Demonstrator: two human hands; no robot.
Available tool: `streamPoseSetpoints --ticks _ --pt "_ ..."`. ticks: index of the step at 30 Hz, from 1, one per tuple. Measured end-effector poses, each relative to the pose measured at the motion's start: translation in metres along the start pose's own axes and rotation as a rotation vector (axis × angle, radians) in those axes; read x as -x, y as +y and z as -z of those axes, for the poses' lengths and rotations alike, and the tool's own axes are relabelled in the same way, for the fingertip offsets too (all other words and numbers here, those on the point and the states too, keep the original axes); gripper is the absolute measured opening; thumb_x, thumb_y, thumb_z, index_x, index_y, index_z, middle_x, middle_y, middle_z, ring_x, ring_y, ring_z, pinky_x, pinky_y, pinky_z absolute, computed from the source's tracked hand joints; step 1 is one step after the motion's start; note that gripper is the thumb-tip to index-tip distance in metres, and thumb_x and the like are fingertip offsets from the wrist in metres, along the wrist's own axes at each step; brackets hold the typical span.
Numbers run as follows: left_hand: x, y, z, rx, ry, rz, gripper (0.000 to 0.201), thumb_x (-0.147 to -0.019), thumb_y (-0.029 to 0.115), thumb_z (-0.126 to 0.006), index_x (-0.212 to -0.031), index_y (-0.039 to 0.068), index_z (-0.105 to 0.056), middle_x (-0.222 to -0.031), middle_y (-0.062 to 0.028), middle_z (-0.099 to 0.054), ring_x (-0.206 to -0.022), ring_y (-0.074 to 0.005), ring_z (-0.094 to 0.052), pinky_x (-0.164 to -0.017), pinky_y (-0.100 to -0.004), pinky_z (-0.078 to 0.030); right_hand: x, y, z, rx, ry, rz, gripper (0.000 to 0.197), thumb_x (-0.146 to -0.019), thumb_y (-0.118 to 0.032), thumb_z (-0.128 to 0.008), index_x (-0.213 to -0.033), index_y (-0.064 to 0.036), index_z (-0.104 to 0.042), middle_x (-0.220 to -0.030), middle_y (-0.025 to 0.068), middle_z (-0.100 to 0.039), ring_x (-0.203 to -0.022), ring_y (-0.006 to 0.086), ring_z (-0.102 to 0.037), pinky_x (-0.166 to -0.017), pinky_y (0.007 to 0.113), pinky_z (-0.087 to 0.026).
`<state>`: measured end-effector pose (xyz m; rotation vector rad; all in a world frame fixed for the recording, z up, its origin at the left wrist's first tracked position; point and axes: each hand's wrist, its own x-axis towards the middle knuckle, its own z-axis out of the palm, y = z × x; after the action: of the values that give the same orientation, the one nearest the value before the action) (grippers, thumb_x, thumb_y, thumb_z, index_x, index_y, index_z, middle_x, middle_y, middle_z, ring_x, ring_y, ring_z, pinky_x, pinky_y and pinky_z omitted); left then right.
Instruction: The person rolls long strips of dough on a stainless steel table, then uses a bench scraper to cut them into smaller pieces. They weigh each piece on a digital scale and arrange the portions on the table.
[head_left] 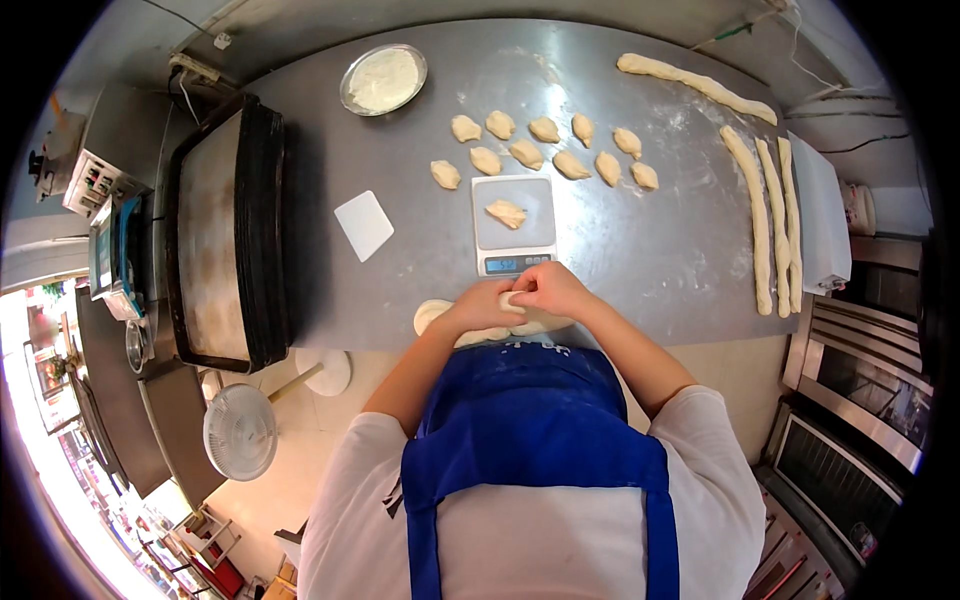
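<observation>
At the table's near edge, both my hands close around a thick roll of dough (pixel 430 314). My left hand (pixel 484 306) grips it from the left, and my right hand (pixel 555 290) pinches it right beside, the two hands touching. More of the roll lies under my hands against the blue apron. Just beyond them stands a white digital scale (pixel 482 225) with a lit display, and one small dough piece (pixel 506 213) rests on its plate. Behind the scale, several similar dough pieces (pixel 526 153) are spread in two rough rows.
A white plastic scraper (pixel 364 225) lies left of the scale. A round metal bowl of flour (pixel 383 80) stands at the far left. Stacked black baking trays (pixel 262 235) line the left end. Long dough ropes (pixel 750 210) lie at the right. A fan (pixel 240 432) stands below left.
</observation>
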<state>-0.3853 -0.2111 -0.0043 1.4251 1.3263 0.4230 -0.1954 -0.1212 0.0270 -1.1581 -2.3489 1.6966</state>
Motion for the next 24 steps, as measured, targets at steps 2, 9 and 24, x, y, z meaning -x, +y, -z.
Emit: streamPoseSetpoints --ticks 2,9,24 --pt "0.000 0.006 -0.011 -0.083 0.085 -0.040 0.048 -0.079 0.039 -0.077 -0.114 0.007 -0.066 -0.108 -0.0146 -0.070 -0.100 -0.0345 -0.066 -0.087 -0.0422 -0.052 0.000 -0.005 0.007 0.030 -0.023 -0.028 0.022 -0.072 -0.023 -0.075 -0.082 -0.0036 -0.077 -0.075 0.0122 -0.073 -0.067 0.0252 -0.069 -0.067 0.034 -0.054" --pt "-0.007 -0.021 -0.028 -0.433 0.123 0.040 0.037 -0.091 0.043 -0.067 -0.110 0.011 -0.065 -0.108 -0.0138 -0.069 -0.101 -0.0375 -0.064 -0.084 -0.0475 -0.052 0.001 -0.011 -0.012 -0.035 -0.044 0.061 0.014 -0.070 -0.016 -0.078 -0.075 -0.0037 -0.073 -0.071 0.0077 -0.072 -0.062 0.0152 -0.065 -0.063 0.029 -0.053" --pt "0.035 -0.021 -0.023 -0.461 0.479 0.041 0.057 -0.084 0.038 -0.073 -0.130 0.008 -0.056 -0.119 -0.0128 -0.057 -0.115 -0.0316 -0.054 -0.094 -0.0463 -0.045 -0.147 0.006 0.033 0.686 0.279 0.590 0.032 -0.076 -0.036 -0.079 -0.074 -0.0060 -0.069 -0.083 0.0064 -0.061 -0.092 0.0282 -0.060 -0.076 0.042 -0.049"
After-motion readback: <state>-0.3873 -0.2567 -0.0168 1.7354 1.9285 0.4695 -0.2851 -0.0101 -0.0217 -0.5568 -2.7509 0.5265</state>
